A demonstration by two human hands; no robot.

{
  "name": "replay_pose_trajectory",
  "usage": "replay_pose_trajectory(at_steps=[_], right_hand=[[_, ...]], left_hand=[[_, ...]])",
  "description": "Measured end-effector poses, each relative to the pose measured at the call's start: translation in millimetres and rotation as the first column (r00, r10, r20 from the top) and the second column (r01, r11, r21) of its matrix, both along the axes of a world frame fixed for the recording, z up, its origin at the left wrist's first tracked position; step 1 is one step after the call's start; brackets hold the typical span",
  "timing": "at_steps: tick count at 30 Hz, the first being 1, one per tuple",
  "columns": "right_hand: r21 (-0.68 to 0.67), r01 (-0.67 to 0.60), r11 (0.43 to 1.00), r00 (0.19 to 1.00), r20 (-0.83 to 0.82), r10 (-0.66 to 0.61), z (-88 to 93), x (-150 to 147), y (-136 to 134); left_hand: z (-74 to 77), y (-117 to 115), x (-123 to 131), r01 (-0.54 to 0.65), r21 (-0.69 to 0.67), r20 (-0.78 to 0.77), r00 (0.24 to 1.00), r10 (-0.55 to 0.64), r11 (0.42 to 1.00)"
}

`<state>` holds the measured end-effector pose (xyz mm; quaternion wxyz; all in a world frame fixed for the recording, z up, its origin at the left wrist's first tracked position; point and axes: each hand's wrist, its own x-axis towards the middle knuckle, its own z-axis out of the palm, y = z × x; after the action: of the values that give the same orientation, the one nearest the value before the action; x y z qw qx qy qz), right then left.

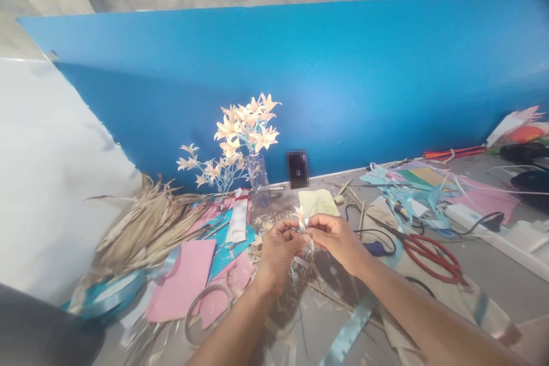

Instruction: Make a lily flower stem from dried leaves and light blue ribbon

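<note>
Front-left of the yellow paper (321, 202), the left hand (279, 251) pinches the small pale flower (301, 217) low down; it stands roughly upright before the paper's left edge; the right hand (335, 239), equally near, pinches its other side.

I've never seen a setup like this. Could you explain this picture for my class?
There is no machine here. One camera, worn on a person's head, looks forward and down. The person's left hand and right hand meet at a small pale flower, pinching it near its base. On the cluttered work surface lie dried leaves, pink sheets and red-handled scissors. Farther back, similar flowers stand in a clear vase before a blue wall.
</note>
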<state>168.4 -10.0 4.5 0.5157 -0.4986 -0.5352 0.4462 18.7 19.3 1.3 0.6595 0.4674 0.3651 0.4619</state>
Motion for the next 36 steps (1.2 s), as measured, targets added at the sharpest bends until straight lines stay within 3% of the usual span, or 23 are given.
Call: replay_pose_trajectory(at_steps=[15, 24, 36], right_hand=[[-0.037, 0.006, 0.999, 0.999, 0.034, -0.004, 1.2, 0.9, -3.5], [0.068, 0.031, 0.997, 0.986, 0.162, -0.042, 0.3, 3.3, -4.8], [0.169, 0.102, 0.980, 0.965, 0.223, -0.139, -2.4, 3.0, -2.3]], left_hand=[[-7.0, 2.5, 0.3, -0.037, 0.018, -0.111, 0.993, 0.039, 0.999], [-11.2, 4.1, -2.1, -0.043, 0.037, -0.166, 0.985, 0.049, 0.998], [-5.3, -1.7, 3.9, -0.030, 0.002, -0.070, 0.997, 0.030, 1.000]])
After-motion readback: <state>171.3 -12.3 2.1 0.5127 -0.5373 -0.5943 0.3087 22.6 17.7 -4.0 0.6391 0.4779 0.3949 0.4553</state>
